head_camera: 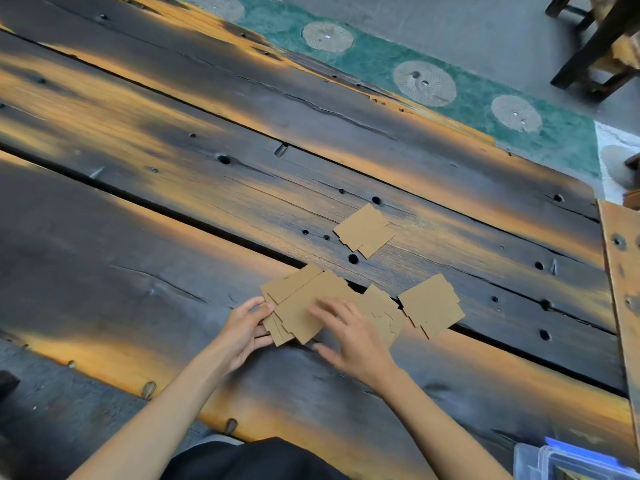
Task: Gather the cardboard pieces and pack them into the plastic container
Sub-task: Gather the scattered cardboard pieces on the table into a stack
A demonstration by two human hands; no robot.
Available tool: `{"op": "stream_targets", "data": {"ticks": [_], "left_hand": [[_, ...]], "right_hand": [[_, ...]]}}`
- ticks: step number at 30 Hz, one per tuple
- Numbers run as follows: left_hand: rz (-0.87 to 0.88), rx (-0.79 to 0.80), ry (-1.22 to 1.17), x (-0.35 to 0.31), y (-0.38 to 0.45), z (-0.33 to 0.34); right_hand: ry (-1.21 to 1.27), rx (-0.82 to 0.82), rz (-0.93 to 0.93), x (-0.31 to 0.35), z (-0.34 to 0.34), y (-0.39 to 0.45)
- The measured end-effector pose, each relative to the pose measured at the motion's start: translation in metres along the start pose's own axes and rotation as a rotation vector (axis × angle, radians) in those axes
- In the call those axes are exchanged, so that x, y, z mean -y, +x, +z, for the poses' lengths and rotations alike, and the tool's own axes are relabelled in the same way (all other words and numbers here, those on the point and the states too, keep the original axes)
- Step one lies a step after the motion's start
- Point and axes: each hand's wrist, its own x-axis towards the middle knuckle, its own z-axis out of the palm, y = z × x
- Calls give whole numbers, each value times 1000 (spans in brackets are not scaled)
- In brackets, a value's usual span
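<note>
Several flat brown cardboard pieces lie on the dark wooden table (173, 209). A fanned stack (298, 299) sits in front of me; my left hand (244, 332) pinches its left edge and my right hand (349, 336) rests flat on its right side, fingers spread. Under and beside my right hand lies another piece (382, 311). To its right is a small overlapping pile (431, 304). Farther away lies a separate pile (365, 230). The clear plastic container (571, 460) with blue trim shows at the bottom right corner, partly cut off.
The table has deep gaps between its planks and several knot holes. A green patterned mat (478, 88) runs along the floor beyond the far edge. Dark wooden chair legs (595, 43) stand at top right. A light wooden board (623, 271) borders the table's right side.
</note>
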Motion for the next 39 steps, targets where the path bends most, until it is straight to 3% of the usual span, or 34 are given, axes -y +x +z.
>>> {"op": "stream_targets", "data": {"ticks": [2, 11, 15, 19, 22, 24, 30, 39], "left_hand": [[-9, 26, -5, 0, 0, 3], [-9, -23, 32, 1, 2, -9], [-9, -94, 69, 4, 6, -16], [7, -125, 79, 1, 8, -15], [17, -99, 100, -3, 9, -9], [23, -53, 104, -6, 9, -5], [18, 77, 65, -12, 5, 7], [35, 110, 193, 1, -2, 10]], "right_hand": [[-42, 41, -30, 6, 7, 1], [-20, -194, -23, 10, 13, 1], [241, -386, 262, 11, 4, 4], [778, -629, 750, 9, -10, 18], [1217, -661, 949, 7, -11, 24], [1307, -622, 1002, 11, -6, 26], [1275, -592, 1091, 14, 11, 25], [882, -394, 1155, 13, 31, 12]]}}
